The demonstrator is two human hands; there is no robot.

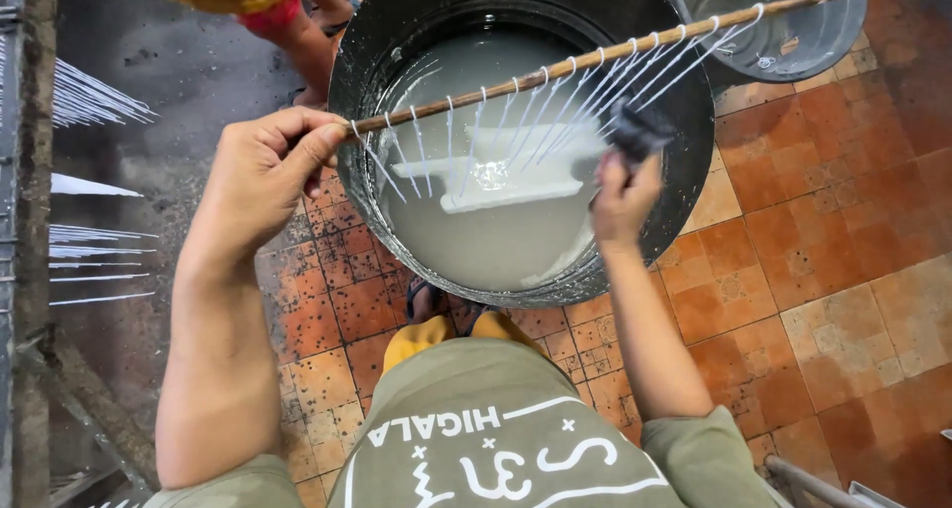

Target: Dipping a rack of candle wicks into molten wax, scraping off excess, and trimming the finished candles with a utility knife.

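My left hand (266, 166) grips the near end of a long wooden stick (615, 50) that runs up to the right over a big dark metal tub (349, 82). Several thin white wax-coated strings (540, 112) hang from the stick in a row. The tub holds pale milky liquid (466, 240) with a whitish slab floating in it. My right hand (623, 199) is closed on a dark scoop handle (640, 131) at the tub's right side, just under the hanging strings.
A second grey bucket (793, 32) stands at the top right. Another person's leg and orange clothing (278, 12) are beside the tub at the top left. White strings on a rack (89, 97) stick out at the left. Orange tiles (833, 270) cover the floor.
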